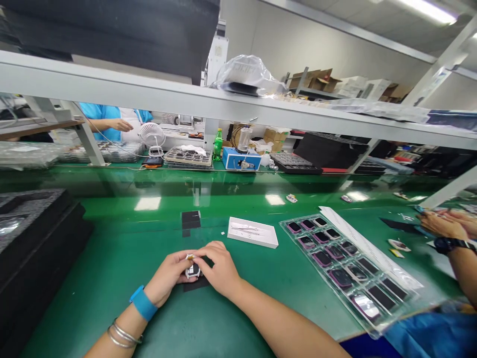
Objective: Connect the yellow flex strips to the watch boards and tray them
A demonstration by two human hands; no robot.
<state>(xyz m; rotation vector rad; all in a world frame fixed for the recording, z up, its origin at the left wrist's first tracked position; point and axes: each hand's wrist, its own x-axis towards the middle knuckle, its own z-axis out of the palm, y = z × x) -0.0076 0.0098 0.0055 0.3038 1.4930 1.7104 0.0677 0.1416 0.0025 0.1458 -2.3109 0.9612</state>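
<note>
Low in the middle of the view, both hands are closed around a small smartwatch body (193,270), white-edged with a dark inside. My left hand (170,276) grips it from the left, thumb and fingers at its edge. From the right, my right hand (220,268) pinches at its top edge, where a small yellowish piece (191,257) shows. Fingers partly hide the body. A black sheet (196,285) lies on the green bench beneath it. Beyond the hands are another dark sheet (191,220) and a white box lid (252,232) holding tweezers.
A clear blister tray (309,253) with several watch frames and dark panels lies to the right. Black foam blocks (40,258) stand at left. A co-worker's hands (445,223) are at far right, near loose watch parts (398,245). A shelf beam (179,97) crosses above the bench.
</note>
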